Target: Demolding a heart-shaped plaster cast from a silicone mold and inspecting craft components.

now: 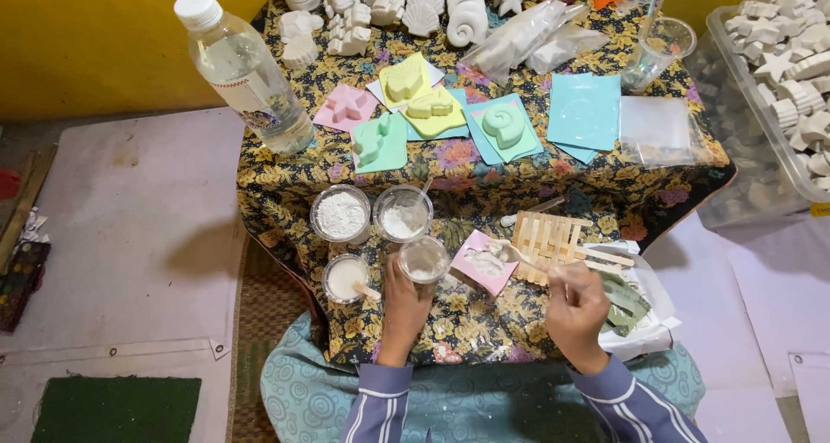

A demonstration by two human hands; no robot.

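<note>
My left hand point(403, 299) grips a small clear plastic cup point(424, 259) holding white paste, held just above the low table. My right hand point(575, 309) holds a spoon point(517, 254) whose bowl reaches over a pink mould point(482, 262) that has white paste in it. The pink mould lies against a small rack of wooden sticks point(547, 236). Close to my left hand stand two cups of white powder point(341, 213) point(403, 212) and a smaller cup of white liquid point(346, 277) with a stick in it.
A floral cloth point(450, 184) covers the table. Pastel moulds point(406, 106) lie across its middle; white plaster shapes point(406, 2) line the far edge. A water bottle point(246, 71) stands left. A clear bin of plaster casts point(782, 106) sits right. A white tray point(644, 313) rests beside my right hand.
</note>
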